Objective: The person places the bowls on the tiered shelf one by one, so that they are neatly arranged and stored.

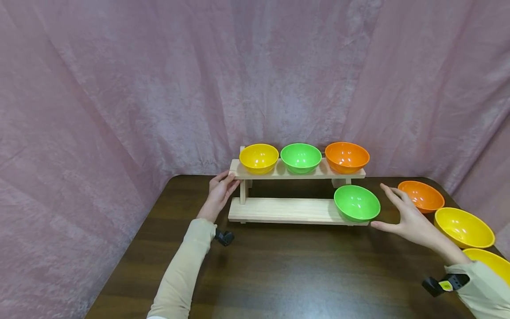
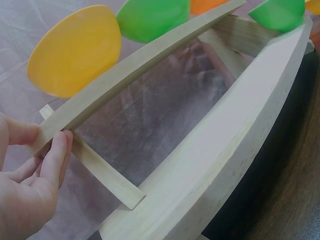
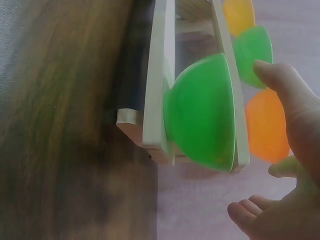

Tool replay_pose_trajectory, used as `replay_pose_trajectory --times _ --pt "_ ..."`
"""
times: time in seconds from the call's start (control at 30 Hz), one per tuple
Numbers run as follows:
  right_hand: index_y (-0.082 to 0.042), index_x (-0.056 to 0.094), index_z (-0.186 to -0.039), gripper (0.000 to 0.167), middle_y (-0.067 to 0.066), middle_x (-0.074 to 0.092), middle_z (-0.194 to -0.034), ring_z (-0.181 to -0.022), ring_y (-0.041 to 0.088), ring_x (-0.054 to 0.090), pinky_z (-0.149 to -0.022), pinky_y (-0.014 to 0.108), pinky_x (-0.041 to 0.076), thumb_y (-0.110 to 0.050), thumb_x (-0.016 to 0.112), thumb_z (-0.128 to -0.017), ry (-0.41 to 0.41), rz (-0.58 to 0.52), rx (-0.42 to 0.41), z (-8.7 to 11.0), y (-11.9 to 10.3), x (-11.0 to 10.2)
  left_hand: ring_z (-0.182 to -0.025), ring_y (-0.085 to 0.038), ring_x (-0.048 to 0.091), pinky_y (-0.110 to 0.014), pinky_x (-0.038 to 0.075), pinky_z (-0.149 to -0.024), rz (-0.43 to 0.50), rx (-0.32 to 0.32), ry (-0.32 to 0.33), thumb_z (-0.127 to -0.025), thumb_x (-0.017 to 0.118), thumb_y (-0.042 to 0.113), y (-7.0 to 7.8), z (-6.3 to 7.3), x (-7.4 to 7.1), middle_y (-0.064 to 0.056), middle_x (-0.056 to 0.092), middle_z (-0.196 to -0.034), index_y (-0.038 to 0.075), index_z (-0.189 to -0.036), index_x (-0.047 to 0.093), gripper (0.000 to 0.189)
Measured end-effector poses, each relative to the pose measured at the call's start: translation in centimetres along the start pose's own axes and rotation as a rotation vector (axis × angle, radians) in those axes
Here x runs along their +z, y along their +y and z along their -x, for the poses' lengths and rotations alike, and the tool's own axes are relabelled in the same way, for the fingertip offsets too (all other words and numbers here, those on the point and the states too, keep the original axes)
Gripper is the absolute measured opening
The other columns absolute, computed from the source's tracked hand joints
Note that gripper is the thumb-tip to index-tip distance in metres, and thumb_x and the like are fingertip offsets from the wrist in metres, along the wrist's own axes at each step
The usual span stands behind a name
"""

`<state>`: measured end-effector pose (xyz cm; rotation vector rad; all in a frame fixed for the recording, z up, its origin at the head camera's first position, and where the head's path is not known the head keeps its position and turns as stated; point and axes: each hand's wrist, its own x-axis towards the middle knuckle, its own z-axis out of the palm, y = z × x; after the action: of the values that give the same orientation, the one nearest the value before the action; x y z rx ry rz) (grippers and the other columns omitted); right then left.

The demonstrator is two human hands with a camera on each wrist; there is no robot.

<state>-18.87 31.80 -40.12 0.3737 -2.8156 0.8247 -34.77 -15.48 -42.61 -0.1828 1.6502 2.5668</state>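
A two-tier wooden shelf rack point(image 1: 284, 210) stands on the table. My left hand point(image 1: 220, 191) pinches the left end of its upper board, thumb on one side and fingers beneath, as the left wrist view shows point(image 2: 35, 175). On the upper board sit a yellow bowl point(image 1: 259, 158), a green bowl point(image 1: 300, 158) and an orange bowl point(image 1: 347, 157). Another green bowl point(image 1: 357, 203) rests at the right end of the lower board. Just right of that bowl, my right hand point(image 1: 412, 221) is spread with thumb and fingers apart, holding nothing.
Along the table's right side stand an orange bowl point(image 1: 421, 196), a yellow bowl point(image 1: 464, 227) and another yellow bowl point(image 1: 490, 262), partly hidden by the right forearm. A pink curtain point(image 1: 199, 88) hangs behind the dark wooden table point(image 1: 279, 270).
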Motion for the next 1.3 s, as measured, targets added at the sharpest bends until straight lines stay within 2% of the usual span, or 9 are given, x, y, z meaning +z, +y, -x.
replay_pose_trajectory --times 0.33,0.43,0.5,0.6,0.7,0.8,0.97,1.13,1.3 --pt "-0.014 0.024 -0.155 0.093 0.037 0.028 -0.145 -0.122 0.055 0.035 -0.091 0.077 0.034 -0.025 0.079 -0.081 0.076 -0.042 -0.001 1.7 0.5 -0.6 -0.086 -0.008 0.066 -0.020 0.056 -0.092 -0.013 0.002 -0.002 -0.100 0.050 0.007 0.0 0.1 0.1 -0.017 0.048 -0.131 -0.002 -0.145 0.038 0.047" --pt "-0.015 0.031 -0.152 0.085 0.032 0.033 -0.145 -0.117 0.041 0.044 -0.112 0.042 0.039 -0.024 0.078 -0.082 0.117 -0.031 0.000 2.3 0.8 -0.9 -0.086 -0.008 0.066 -0.020 0.056 -0.092 -0.011 0.002 -0.001 -0.100 0.050 0.008 0.0 0.2 0.0 -0.017 0.048 -0.131 -0.001 -0.145 0.038 0.047" --pt "-0.012 0.040 -0.148 0.078 0.028 0.040 -0.142 -0.114 0.016 0.050 -0.103 0.010 0.034 -0.021 0.079 -0.081 0.154 -0.034 -0.010 2.6 0.9 -0.9 -0.086 -0.009 0.066 -0.019 0.056 -0.091 -0.006 -0.003 -0.001 -0.100 0.051 0.008 0.0 0.2 0.1 -0.017 0.048 -0.131 -0.001 -0.145 0.038 0.047" --pt "-0.008 0.050 -0.140 0.067 0.003 0.047 -0.141 -0.103 -0.017 0.043 -0.085 -0.011 0.022 -0.018 0.079 -0.081 0.202 -0.044 -0.027 3.1 1.2 -1.0 -0.086 -0.009 0.066 -0.018 0.057 -0.089 0.000 -0.010 -0.001 -0.100 0.051 0.007 0.1 0.2 0.1 -0.018 0.047 -0.133 0.000 -0.145 0.037 0.048" --pt "-0.003 0.056 -0.133 0.058 -0.031 0.045 -0.130 -0.097 -0.031 0.035 -0.081 -0.012 0.028 -0.014 0.079 -0.081 0.236 -0.060 -0.047 3.6 1.5 -1.1 -0.087 -0.009 0.066 -0.018 0.057 -0.088 0.000 -0.007 -0.003 -0.100 0.050 0.007 0.0 0.3 0.1 -0.020 0.046 -0.136 0.000 -0.146 0.037 0.049" --pt "-0.001 0.059 -0.130 0.054 -0.048 0.037 -0.119 -0.093 -0.032 0.039 -0.079 -0.011 0.034 -0.012 0.079 -0.080 0.245 -0.066 -0.044 4.1 1.8 -1.3 -0.087 -0.009 0.066 -0.018 0.057 -0.089 0.004 -0.005 -0.003 -0.100 0.050 0.007 0.0 0.2 0.1 -0.021 0.044 -0.139 -0.001 -0.146 0.037 0.049" --pt "0.000 0.059 -0.128 0.054 -0.049 0.039 -0.110 -0.088 -0.030 0.043 -0.071 -0.008 0.039 -0.011 0.079 -0.079 0.236 -0.081 0.009 5.3 2.4 -2.0 -0.087 -0.008 0.066 -0.018 0.057 -0.089 0.000 0.000 -0.004 -0.100 0.049 0.007 0.0 0.2 0.0 -0.021 0.042 -0.141 -0.001 -0.146 0.036 0.048" --pt "0.007 0.056 -0.128 0.054 -0.047 0.040 -0.113 -0.094 -0.031 0.040 -0.071 -0.009 0.039 -0.008 0.077 -0.081 0.203 -0.105 0.028 6.6 3.3 -2.8 -0.086 -0.008 0.067 -0.018 0.057 -0.089 -0.001 0.003 0.000 -0.100 0.050 0.008 0.0 0.2 0.0 -0.021 0.044 -0.138 -0.001 -0.146 0.037 0.048" --pt "-0.002 0.053 -0.137 0.061 -0.048 0.037 -0.112 -0.094 -0.034 0.035 -0.070 -0.010 0.035 -0.011 0.078 -0.081 0.185 -0.081 0.087 8.2 4.6 -3.7 -0.085 -0.007 0.066 -0.018 0.056 -0.089 -0.013 0.005 -0.003 -0.100 0.049 0.008 0.0 0.2 0.0 -0.019 0.046 -0.134 -0.001 -0.145 0.037 0.047"
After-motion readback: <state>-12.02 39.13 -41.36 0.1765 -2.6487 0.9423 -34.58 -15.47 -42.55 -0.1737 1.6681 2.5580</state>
